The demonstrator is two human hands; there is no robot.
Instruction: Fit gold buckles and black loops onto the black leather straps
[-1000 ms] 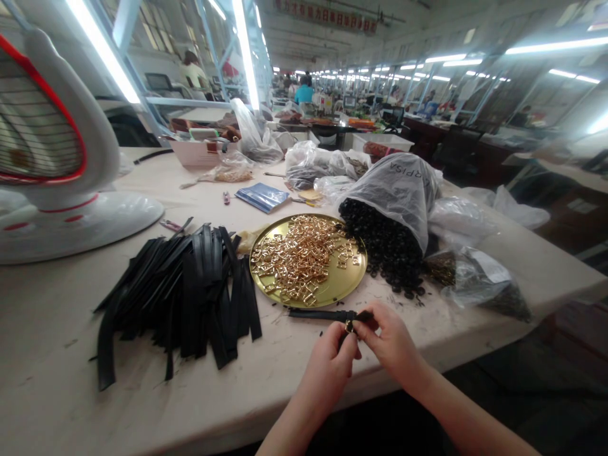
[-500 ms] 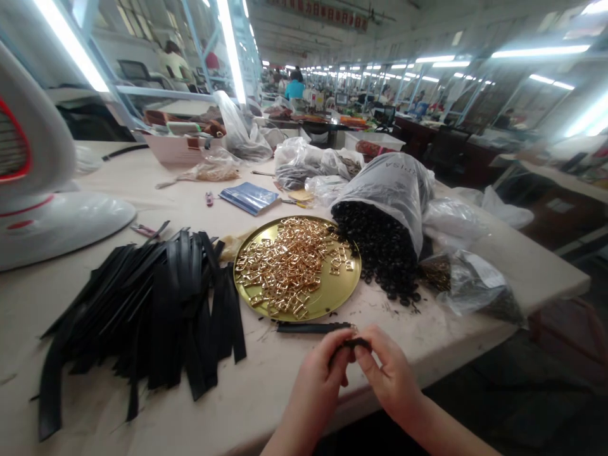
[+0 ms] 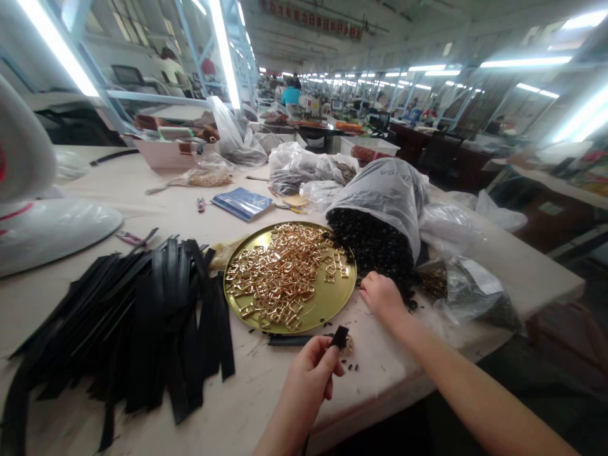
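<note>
My left hand [image 3: 313, 367] pinches a black strap [image 3: 339, 336] between thumb and fingers, its end pointing up. Just behind that end a bit of gold-coloured metal [image 3: 350, 345] shows. My right hand [image 3: 381, 299] is at the near edge of a heap of small black round pieces [image 3: 370, 237], its fingers curled together; anything between them is hidden. Left of it stands a round gold-coloured tray [image 3: 327, 304] bearing a pile of small gold-coloured metal buckles [image 3: 289, 266]. Another black strap [image 3: 286, 341] lies in front of the tray, partly behind my left hand.
Many black straps [image 3: 156, 304] lie heaped on the left of the table. The black pieces spill from a translucent plastic bag [image 3: 389, 190]. A blue packet [image 3: 243, 203], more plastic bags [image 3: 475, 294] and a white appliance [image 3: 52, 221] stand around. People work far behind.
My right hand has left the strap and moved forward and right to the black pieces. My left hand keeps the strap, now with its end raised. The view has shifted slightly.
</note>
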